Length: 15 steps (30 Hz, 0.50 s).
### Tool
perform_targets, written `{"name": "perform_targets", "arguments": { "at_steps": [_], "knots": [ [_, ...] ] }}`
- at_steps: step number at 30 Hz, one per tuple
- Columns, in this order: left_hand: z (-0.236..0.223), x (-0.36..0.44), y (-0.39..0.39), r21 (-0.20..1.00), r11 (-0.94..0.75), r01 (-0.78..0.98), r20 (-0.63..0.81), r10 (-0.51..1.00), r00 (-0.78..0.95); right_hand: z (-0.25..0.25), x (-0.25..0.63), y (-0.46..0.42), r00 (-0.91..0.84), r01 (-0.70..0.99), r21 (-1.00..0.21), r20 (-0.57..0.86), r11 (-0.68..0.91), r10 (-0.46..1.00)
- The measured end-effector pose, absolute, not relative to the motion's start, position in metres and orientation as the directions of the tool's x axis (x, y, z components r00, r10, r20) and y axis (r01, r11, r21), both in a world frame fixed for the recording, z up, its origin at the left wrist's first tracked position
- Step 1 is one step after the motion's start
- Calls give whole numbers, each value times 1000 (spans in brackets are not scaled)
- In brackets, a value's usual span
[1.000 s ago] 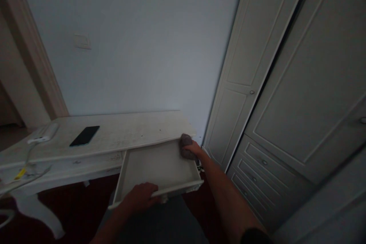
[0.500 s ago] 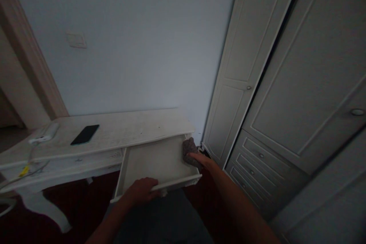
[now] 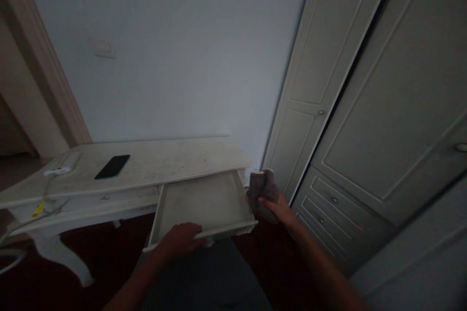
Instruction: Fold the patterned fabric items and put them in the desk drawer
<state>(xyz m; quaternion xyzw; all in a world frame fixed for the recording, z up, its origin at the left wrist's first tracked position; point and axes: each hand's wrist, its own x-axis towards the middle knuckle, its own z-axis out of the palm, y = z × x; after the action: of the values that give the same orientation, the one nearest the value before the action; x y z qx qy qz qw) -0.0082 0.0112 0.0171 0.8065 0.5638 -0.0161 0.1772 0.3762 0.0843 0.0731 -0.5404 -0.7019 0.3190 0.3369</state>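
A white drawer [image 3: 204, 204] stands pulled out of the white desk [image 3: 171, 158], and its inside shows bare. My left hand [image 3: 183, 239] is closed over the drawer's front panel, left of the middle, with the fingers over the top edge. In my right hand [image 3: 275, 206] is a folded grey-brown cloth [image 3: 260, 189], held just outside the drawer's right side wall. Whether the cloth touches that wall I cannot tell. The thumb lies across the cloth; the other fingers are hidden behind it.
A dark phone [image 3: 113, 166] and a white power strip [image 3: 62, 164] with a cable lie on the desk's left part. A yellow tag [image 3: 38, 210] hangs on the cable. Close on the right rises a white wardrobe [image 3: 350, 131] with small drawers. The wall [image 3: 189, 58] is behind.
My right hand has moved the cloth from inside the drawer's right side out over the wall to the right. My left hand keeps its hold on the front panel.
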Motion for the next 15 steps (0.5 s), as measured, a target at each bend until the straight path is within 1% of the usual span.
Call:
{"name": "perform_targets", "arguments": {
  "at_steps": [1, 2, 3, 4, 5, 7, 8, 9, 10, 11, 12, 13, 14, 15],
  "knots": [
    [19, -7, 11, 264, -304, 915, -221, 905, 364, 81, 381, 80, -258, 492, -822, 176, 286, 950],
    [21, -6, 10, 260, -307, 915, -212, 907, 365, 87, 382, 76, -346, 458, -807, 225, 374, 911],
    [23, -4, 9, 256, -313, 915, -200, 909, 367, 89, 380, 72, -448, 453, -760, 258, 466, 856],
    [25, -3, 8, 251, -320, 914, -182, 911, 369, 89, 373, 69, -552, 479, -683, 254, 551, 794],
    [25, -3, 6, 245, -327, 913, -162, 914, 371, 84, 364, 66, -639, 518, -587, 217, 622, 738],
    [23, -10, 0, 229, -340, 912, -116, 921, 372, 67, 339, 63, -730, 609, -372, 81, 700, 678],
    [18, -17, -4, 224, -342, 912, -78, 927, 367, 57, 326, 62, -733, 653, -270, 11, 708, 680],
    [11, -27, -9, 219, -338, 915, -33, 935, 353, 47, 315, 62, -715, 690, -190, -24, 699, 699],
    [1, -40, -15, 231, -321, 919, 72, 947, 313, 39, 305, 62, -699, 712, -139, -45, 688, 714],
    [-10, -54, -21, 258, -298, 919, 192, 948, 254, 33, 297, 63, -688, 723, -123, -48, 679, 724],
    [-23, -69, -28, 307, -241, 921, 327, 935, 136, 29, 290, 64, -688, 722, -140, -40, 678, 725],
    [-36, -82, -35, 381, -181, 907, 423, 906, 4, 28, 284, 65, -697, 709, -180, -32, 682, 716],
    [-48, -95, -42, 483, -104, 869, 457, 877, -149, 29, 278, 65, -708, 691, -226, -26, 686, 705],
    [-60, -104, -49, 597, -7, 802, 437, 841, -318, 31, 271, 66, -722, 671, -268, -20, 692, 692]
  ]
}}
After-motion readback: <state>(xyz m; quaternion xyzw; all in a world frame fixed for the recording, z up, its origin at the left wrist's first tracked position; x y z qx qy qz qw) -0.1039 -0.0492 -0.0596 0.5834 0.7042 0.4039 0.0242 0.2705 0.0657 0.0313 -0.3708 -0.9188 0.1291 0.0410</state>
